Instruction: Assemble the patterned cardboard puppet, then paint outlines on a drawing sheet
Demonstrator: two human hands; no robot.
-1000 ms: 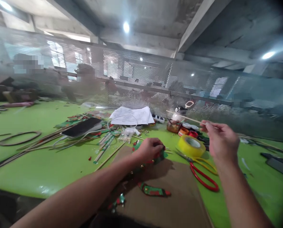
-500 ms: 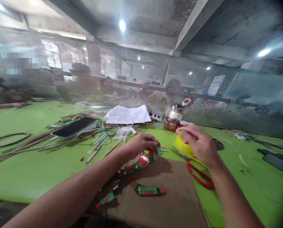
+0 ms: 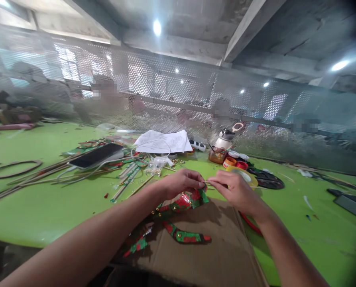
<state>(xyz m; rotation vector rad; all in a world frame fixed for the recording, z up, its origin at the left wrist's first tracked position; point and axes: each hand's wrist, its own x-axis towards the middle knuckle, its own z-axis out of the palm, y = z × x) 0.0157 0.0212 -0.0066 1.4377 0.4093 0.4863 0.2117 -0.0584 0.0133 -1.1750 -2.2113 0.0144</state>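
Observation:
My left hand (image 3: pixel 185 183) pinches the end of a red and green decorated piece (image 3: pixel 182 202) dotted with gold beads. Close beside it, my right hand (image 3: pixel 233 187) has its fingertips pressed together on a thin light stick (image 3: pixel 209 182) that meets the left fingertips. Below lies brown cardboard (image 3: pixel 195 261), with a curved red and green strip (image 3: pixel 186 236) on it. Scissors with red handles (image 3: pixel 251 224) lie partly hidden under my right hand and wrist.
Phone (image 3: pixel 96 155) with a white cable, sticks (image 3: pixel 126 181) and white papers (image 3: pixel 164 142) lie left and behind. A bottle (image 3: pixel 225 139), an amber jar (image 3: pixel 216 155), small paint pots (image 3: pixel 229 162) and a yellow tape roll (image 3: pixel 252 179) stand or lie behind my right hand.
My right hand has moved left and down from above the yellow roll and scissors to my left fingertips, now with a thin stick. My left hand has stayed on the decorated piece.

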